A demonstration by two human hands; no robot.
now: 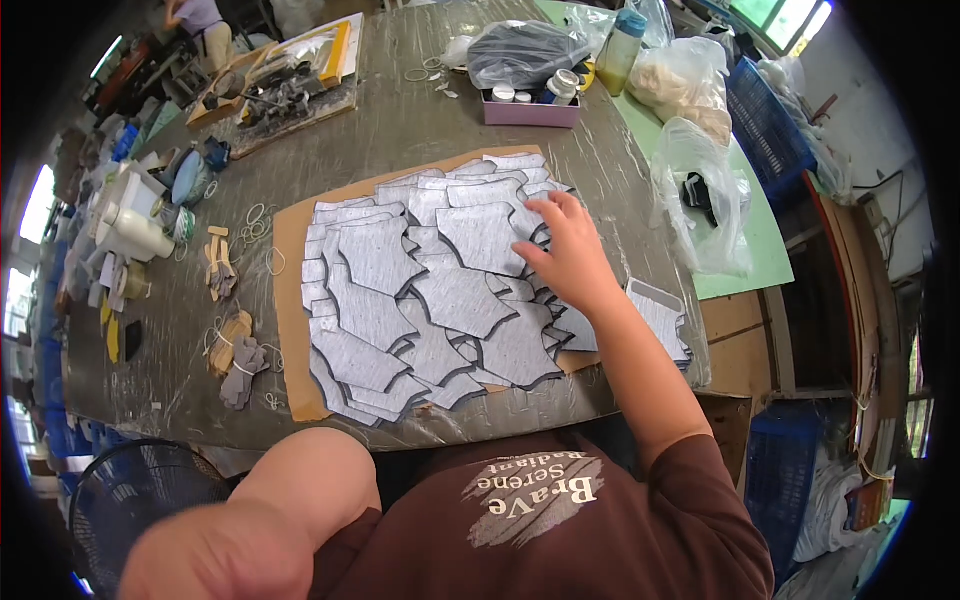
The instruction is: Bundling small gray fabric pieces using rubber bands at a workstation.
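Several flat grey shaped fabric pieces (440, 290) with dark edges lie overlapping on a brown cardboard sheet (288, 300) on the table. My right hand (565, 250) rests flat on the pieces at the right side of the spread, fingers apart and pointing up-left, fingertips on a grey piece (485, 235). My left hand (215, 555) is raised close to the camera at the lower left, blurred, away from the table; what it holds, if anything, does not show. A small stack of the same grey pieces (665, 315) lies beside my right forearm.
A grey-covered table (400, 130) carries a pink box of small jars (530, 105), a bottle (620, 45), plastic bags (700, 190), rubber bands, small bundles (235, 360) and white jugs (135, 225) at left. Blue crates (765, 125) stand right. A fan (130, 495) is lower left.
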